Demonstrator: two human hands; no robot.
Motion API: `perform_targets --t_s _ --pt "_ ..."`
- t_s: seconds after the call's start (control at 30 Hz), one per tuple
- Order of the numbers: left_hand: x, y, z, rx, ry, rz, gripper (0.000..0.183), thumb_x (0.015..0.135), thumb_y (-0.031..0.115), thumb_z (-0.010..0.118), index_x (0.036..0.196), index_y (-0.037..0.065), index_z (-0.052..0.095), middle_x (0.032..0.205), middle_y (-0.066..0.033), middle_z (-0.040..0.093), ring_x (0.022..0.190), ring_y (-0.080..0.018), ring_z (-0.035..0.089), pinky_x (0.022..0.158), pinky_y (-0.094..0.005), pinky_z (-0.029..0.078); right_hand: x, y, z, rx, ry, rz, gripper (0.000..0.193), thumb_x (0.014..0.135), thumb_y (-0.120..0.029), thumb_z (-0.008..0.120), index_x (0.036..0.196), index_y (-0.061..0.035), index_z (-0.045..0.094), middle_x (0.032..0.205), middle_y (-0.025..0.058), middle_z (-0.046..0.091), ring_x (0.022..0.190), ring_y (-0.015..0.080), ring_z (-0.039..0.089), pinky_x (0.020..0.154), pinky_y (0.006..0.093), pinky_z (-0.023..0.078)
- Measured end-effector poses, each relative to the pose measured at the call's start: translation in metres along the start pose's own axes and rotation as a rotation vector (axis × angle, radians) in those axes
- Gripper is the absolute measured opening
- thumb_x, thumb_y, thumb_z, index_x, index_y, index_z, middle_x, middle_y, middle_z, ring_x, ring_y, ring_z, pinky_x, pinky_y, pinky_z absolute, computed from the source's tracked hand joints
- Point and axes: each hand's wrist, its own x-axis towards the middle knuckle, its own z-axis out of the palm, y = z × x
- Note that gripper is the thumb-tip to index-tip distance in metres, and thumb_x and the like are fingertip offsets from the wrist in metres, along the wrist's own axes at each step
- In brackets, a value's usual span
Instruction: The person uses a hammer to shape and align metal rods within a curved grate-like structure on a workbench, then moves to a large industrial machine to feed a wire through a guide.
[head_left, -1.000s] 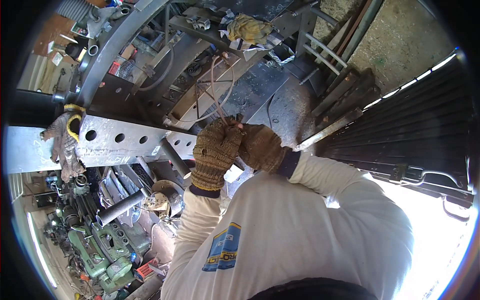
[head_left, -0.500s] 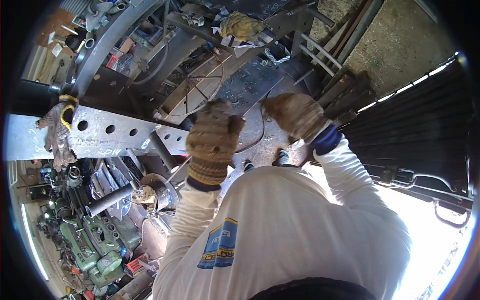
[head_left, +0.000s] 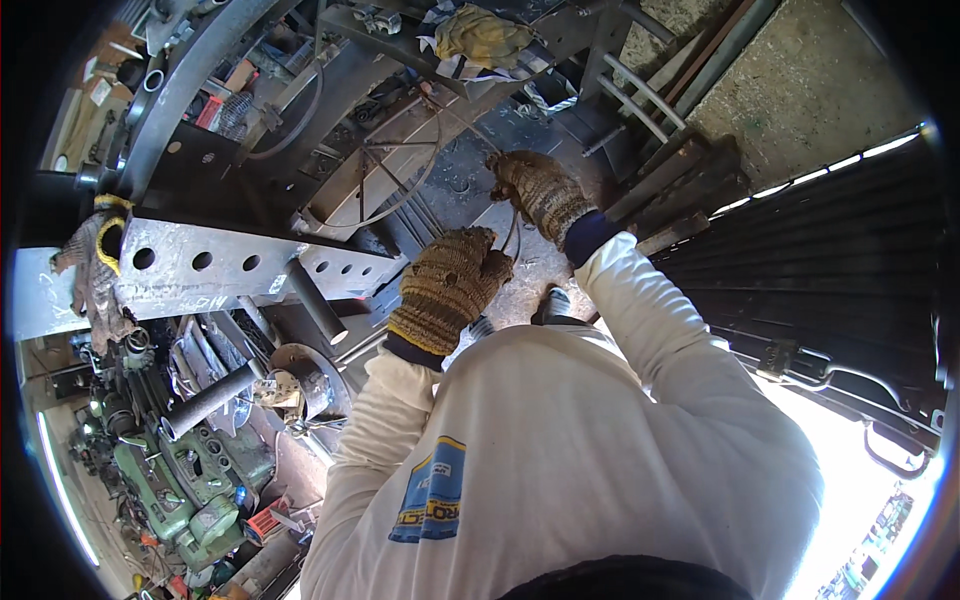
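Both my hands wear brown striped knitted work gloves with dark cuffs. My left hand (head_left: pixel 450 290) is in front of my body with its fingers curled. Farther forward and to the right, my right hand (head_left: pixel 540 195) is closed, its fingertips pointing left. A thin dark cable (head_left: pixel 517 238) hangs in a short bend between the two hands, and both appear closed on it. The gloves hide the gripped parts. Just left of the hands, a round wire hoop with spokes (head_left: pixel 432 190) leans by a rusty steel channel (head_left: pixel 340 185).
A steel beam with round holes (head_left: pixel 225 262) runs along the left, a spare glove (head_left: pixel 92 265) draped over it. Pipe ends (head_left: pixel 315 300) stick out below it. A green machine (head_left: pixel 160 490) stands lower left. Steel bars (head_left: pixel 690 185) and a dark corrugated door (head_left: pixel 830 270) are right.
My right hand has moved left and forward; my left hand has shifted slightly right and down. They are closer together, and the cable between them shows as a shorter bend.
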Motion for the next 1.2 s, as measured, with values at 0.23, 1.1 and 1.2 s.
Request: perform_targets --t_s 0.23,1.1,1.2 --pt "-0.008 -0.007 -0.004 0.125 -0.130 0.100 0.027 0.084 0.030 0.064 0.103 0.009 0.066 0.091 -0.0127 0.067 0.084 -0.0314 0.064 0.075 -0.0436 0.052 -0.010 -0.002 0.010 0.315 0.041 0.150 0.037 0.089 -0.035 0.065 0.113 -0.0066 0.067 0.073 0.0033 0.065 0.047 0.0072 0.047 0.042 0.0229 0.033" --pt "-0.019 -0.013 -0.050 0.285 0.035 0.242 0.019 0.087 0.025 0.063 0.097 0.009 0.068 0.086 -0.0110 0.067 0.081 -0.0295 0.065 0.070 -0.0410 0.053 0.000 -0.005 0.063 1.177 -0.209 0.238 0.056 0.089 -0.054 0.059 0.113 -0.0040 0.056 0.112 0.0189 0.061 0.103 0.0348 0.060 0.085 0.0542 0.051" --pt "-0.017 -0.016 -0.058 0.329 0.055 0.298 0.019 0.087 0.025 0.063 0.097 0.010 0.068 0.086 -0.0096 0.067 0.080 -0.0285 0.065 0.069 -0.0398 0.054 0.004 -0.001 0.073 1.280 -0.378 0.052 0.071 0.087 -0.067 0.052 0.119 -0.0030 0.052 0.122 0.0209 0.056 0.112 0.0402 0.054 0.092 0.0612 0.044"
